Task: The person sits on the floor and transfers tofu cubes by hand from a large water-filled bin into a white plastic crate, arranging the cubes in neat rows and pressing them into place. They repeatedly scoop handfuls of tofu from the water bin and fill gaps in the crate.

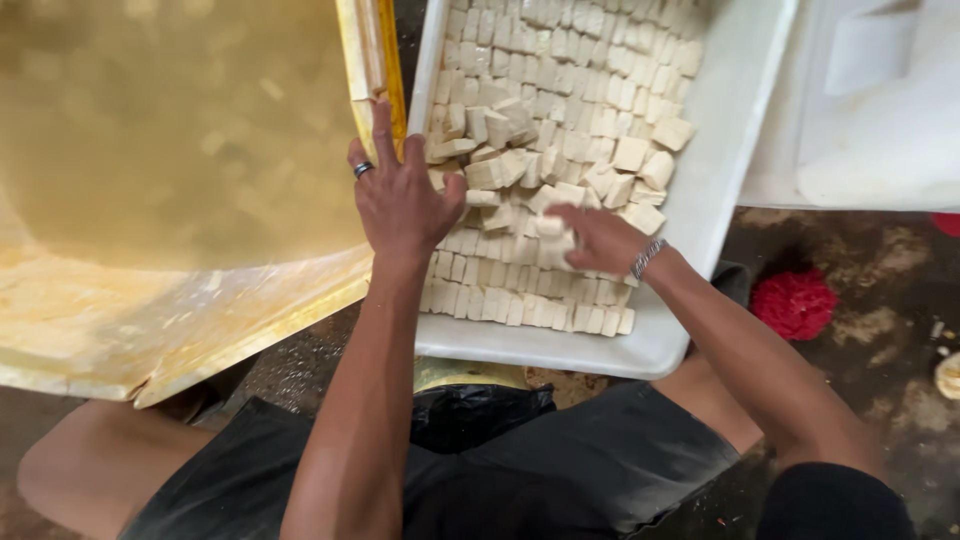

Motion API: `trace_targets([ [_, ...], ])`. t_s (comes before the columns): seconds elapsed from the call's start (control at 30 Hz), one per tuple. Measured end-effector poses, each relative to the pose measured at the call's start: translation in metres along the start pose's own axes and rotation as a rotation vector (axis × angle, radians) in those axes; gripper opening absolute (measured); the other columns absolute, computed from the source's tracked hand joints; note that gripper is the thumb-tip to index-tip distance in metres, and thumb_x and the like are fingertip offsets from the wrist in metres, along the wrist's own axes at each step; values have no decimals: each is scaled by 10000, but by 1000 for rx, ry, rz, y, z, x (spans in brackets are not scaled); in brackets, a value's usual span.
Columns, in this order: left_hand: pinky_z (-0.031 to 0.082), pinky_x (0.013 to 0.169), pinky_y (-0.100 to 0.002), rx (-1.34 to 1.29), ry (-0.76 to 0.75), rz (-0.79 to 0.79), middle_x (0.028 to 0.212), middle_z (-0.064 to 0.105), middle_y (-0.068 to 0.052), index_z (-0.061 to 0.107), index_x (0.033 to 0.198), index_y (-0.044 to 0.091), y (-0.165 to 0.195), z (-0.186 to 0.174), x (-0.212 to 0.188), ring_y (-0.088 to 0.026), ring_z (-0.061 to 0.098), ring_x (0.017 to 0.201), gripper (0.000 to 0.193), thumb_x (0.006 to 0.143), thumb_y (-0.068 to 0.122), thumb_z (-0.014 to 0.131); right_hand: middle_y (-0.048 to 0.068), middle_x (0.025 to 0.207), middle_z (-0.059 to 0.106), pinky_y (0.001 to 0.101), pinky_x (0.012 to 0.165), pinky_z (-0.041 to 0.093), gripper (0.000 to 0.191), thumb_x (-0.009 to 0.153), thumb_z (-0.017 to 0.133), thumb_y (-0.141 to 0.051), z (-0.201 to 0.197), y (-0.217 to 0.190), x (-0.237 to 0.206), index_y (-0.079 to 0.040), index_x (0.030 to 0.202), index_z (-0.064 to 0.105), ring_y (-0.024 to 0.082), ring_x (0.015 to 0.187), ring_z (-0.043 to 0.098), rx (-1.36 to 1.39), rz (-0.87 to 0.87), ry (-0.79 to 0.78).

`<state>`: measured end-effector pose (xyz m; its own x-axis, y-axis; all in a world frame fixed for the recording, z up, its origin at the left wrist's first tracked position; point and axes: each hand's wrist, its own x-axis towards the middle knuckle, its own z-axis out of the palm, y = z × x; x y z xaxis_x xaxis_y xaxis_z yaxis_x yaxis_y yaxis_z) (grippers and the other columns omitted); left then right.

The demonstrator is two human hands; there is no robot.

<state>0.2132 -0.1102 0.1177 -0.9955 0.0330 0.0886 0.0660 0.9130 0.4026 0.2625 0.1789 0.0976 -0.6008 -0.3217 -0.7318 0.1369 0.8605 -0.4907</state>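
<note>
1. Presently, the person is arranging pale cream tofu cubes (pixel 560 130) in a white rectangular tray (pixel 715 150) resting just above the lap.
2. Work done, judging by the layout: tidy rows are lying along the near edge and across the far part of the tray. Work left: a jumbled heap in the middle is sitting unaligned, and the right strip of the tray is showing bare.
3. The left hand (pixel 400 200) is resting with fingers spread, thumb against the loose cubes and fingertips touching the rim of the yellow tub (pixel 375 60) beside the tray; it is gripping nothing. A ring is showing on one finger.
4. The right hand (pixel 595 235) is closing around a few cubes near the lower middle of the tray; motion blur is hiding how firmly.
5. Cubes are looking uniform, matte, square-cut and soft-edged; several in the heap are lying tilted or stacked.
6. A second white container (pixel 870 100) is standing to the right, and a red scrubber-like object (pixel 795 303) is lying on the wet floor (pixel 880 270).
</note>
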Motion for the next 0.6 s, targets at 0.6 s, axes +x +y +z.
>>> trace_targets([
  [0.6, 532, 891, -574, -59, 14, -8, 1632, 311, -148, 698, 1109, 36, -2, 0, 0, -565, 406, 1310, 451, 791, 356, 694, 147, 1245, 642, 479, 836, 558, 592, 1019, 470, -159, 88, 70, -54, -360, 1560, 339, 309, 1030, 706, -877, 167, -68],
])
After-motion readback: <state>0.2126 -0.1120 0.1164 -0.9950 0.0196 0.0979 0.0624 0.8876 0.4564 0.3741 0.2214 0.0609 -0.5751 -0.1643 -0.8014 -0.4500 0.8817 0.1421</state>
